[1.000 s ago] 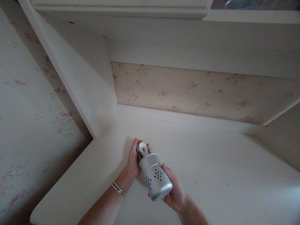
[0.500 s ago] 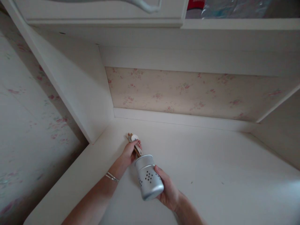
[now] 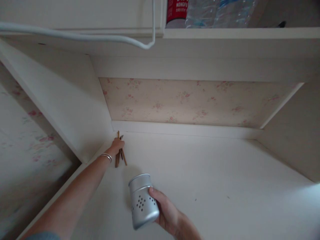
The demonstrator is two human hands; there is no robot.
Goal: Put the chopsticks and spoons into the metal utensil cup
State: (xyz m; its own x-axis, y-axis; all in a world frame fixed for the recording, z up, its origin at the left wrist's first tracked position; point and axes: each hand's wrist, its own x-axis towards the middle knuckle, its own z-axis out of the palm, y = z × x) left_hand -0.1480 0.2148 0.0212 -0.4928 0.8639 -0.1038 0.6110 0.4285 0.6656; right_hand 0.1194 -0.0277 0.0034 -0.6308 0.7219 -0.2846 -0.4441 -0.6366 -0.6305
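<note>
My left hand (image 3: 118,144) is closed around a bundle of utensils (image 3: 121,158) near the back left corner of the white surface. They are thin brown sticks, some like chopsticks, and a few flatter, darker pieces; their ends fan out below my fist. Around the wrist are silver bangles. Closer to me, my right hand (image 3: 168,211) grips a silver metal utensil holder (image 3: 143,203) with small round holes in its side. The holder is tilted, its mouth up and slightly left, and its inside is mostly hidden. A gap separates holder and bundle.
The white surface (image 3: 212,170) meets a side panel (image 3: 62,100) at left and a flowered wall (image 3: 170,100) behind. Overhead runs a shelf (image 3: 225,33) with a red-labelled container (image 3: 177,11) and clear plastic bottles (image 3: 212,13). A cabinet door handle (image 3: 105,37) juts out at upper left.
My left hand has carried the utensils out of the holder's mouth, away to the back left. The holder in my right hand has shifted left and lower in view. The view has also shifted.
</note>
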